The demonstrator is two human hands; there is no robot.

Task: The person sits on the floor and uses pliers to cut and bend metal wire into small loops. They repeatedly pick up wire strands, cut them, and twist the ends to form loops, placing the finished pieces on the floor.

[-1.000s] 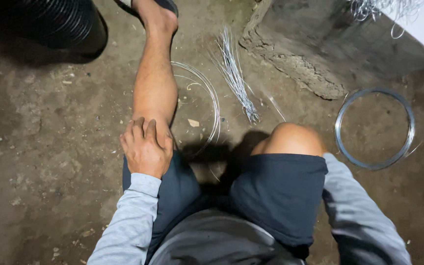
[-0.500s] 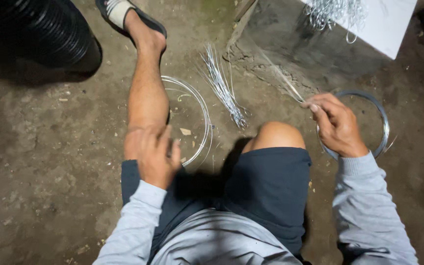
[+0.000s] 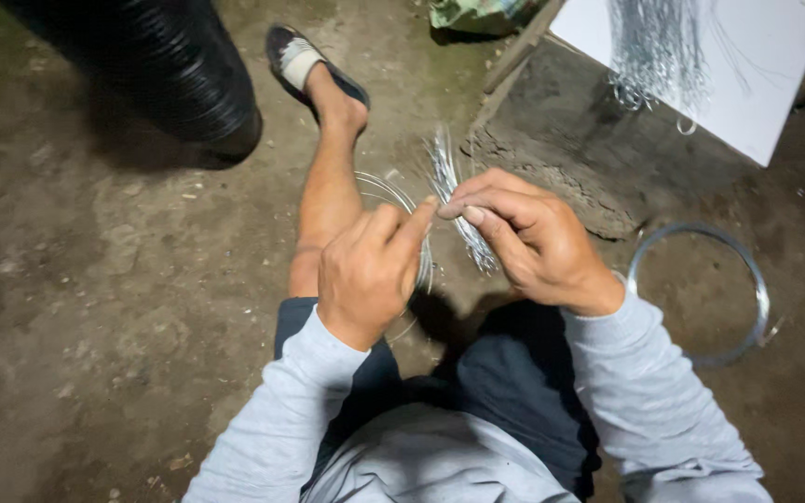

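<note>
Wire piece: a thin length of wire seems to run between the two hands, but it is too fine to make out; only the pinching fingers show.
Left hand (image 3: 365, 275): raised in front of the knees, fingers curled into a loose fist, index finger and thumb stretched toward the other hand. Whether it grips anything cannot be told.
Right hand (image 3: 533, 237): fingers bent and drawn together at the tips, just beside the left index finger; the pinch looks closed, though what sits in it is hidden by the fingertips.
Cut wire bundle (image 3: 454, 200): short straight silvery pieces lying on the dirt floor (image 3: 95, 307) beyond the hands, its near end covered by the right fingers.
Near wire coil (image 3: 393, 200): a ring on the ground beside the shin, mostly hidden behind the left hand.
Far wire coil (image 3: 747, 279): a ring lying flat to the right, partly covered by the right sleeve.
Black corrugated pipe (image 3: 170, 65): upper left, cut off by the picture edge.
White board (image 3: 757, 84): upper right, with hanging wire strands (image 3: 654, 47), cut off at the top.
Sandal (image 3: 295, 56): on the outstretched foot, near the pipe.
</note>
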